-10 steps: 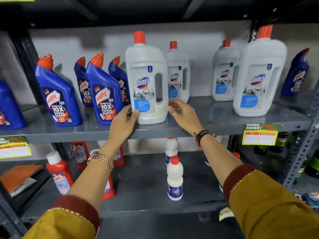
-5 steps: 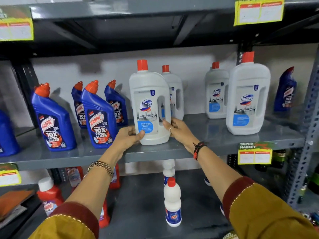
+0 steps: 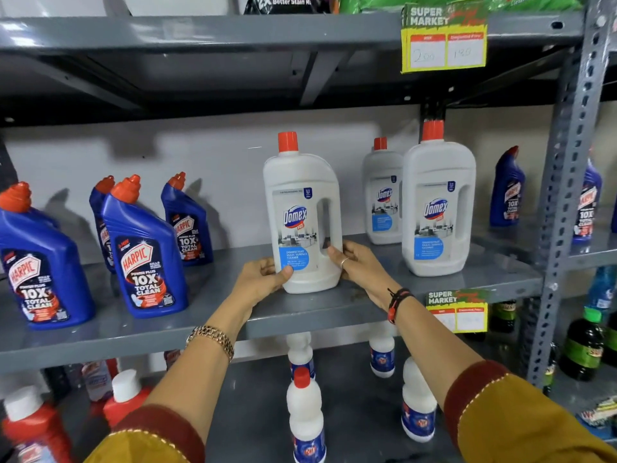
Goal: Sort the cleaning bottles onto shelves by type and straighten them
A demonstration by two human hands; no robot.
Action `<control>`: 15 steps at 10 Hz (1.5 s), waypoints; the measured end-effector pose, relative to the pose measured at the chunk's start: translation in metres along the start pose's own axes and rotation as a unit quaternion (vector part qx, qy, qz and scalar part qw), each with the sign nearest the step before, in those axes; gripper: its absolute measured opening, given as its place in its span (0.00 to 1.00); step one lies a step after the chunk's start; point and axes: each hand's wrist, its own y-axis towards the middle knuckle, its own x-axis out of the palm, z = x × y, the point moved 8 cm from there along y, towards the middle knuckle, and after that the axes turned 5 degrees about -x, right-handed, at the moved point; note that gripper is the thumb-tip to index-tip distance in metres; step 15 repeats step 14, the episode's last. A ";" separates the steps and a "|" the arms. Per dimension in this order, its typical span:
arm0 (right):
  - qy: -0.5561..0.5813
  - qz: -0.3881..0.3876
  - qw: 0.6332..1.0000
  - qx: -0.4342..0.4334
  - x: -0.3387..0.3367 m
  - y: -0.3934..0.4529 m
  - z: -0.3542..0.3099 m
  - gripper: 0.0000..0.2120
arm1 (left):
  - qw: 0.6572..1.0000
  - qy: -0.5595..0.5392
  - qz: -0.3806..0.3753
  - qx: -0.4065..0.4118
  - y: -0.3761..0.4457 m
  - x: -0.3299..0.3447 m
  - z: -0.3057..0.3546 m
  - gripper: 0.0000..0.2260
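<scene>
The left hand (image 3: 263, 279) grips the lower left side of the white Domex bottle (image 3: 302, 215), thumb on the label, and the right hand (image 3: 357, 264) holds its lower right side under the handle hole. The bottle stands upright on the middle shelf (image 3: 300, 312), between the blue Harpic bottles (image 3: 143, 252) on the left and two more Domex bottles (image 3: 437, 208) on the right. To do it well, I think both hands should slide it right, near the same kind, label to the front, base flat.
</scene>
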 end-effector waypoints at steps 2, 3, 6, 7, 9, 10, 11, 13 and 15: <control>0.014 -0.006 1.000 0.002 -0.002 0.000 0.003 0.13 | 1.000 -0.019 -0.015 -0.004 0.003 -0.001 -0.005 0.14; 0.011 -0.010 1.000 0.006 -0.003 0.000 0.005 0.14 | 1.000 -0.017 -0.015 -0.006 0.004 -0.001 -0.006 0.16; -0.021 -0.031 0.999 0.019 -0.001 -0.004 0.005 0.18 | 1.000 -0.019 -0.017 0.012 0.001 0.000 -0.003 0.13; -0.025 -0.028 0.999 0.020 -0.002 -0.004 0.006 0.18 | 1.000 -0.019 -0.019 0.014 0.001 0.001 -0.003 0.11; -0.026 -0.030 0.999 0.010 -0.003 -0.001 0.011 0.18 | 0.999 -0.017 -0.022 0.025 -0.003 0.001 -0.004 0.16; -0.027 -0.031 0.999 0.010 -0.003 0.000 0.013 0.18 | 0.999 -0.015 -0.025 0.032 -0.004 0.002 -0.002 0.14; -0.029 -0.032 0.999 0.008 -0.002 0.001 0.013 0.17 | 0.999 -0.016 -0.025 0.032 -0.005 0.002 -0.001 0.14; -0.048 -0.037 0.998 0.021 -0.001 -0.001 0.009 0.17 | 0.999 0.006 -0.019 0.035 -0.013 0.002 0.005 0.11; -0.052 -0.023 0.998 0.018 0.001 -0.004 0.002 0.19 | 0.997 0.048 0.006 0.061 -0.016 0.001 0.013 0.16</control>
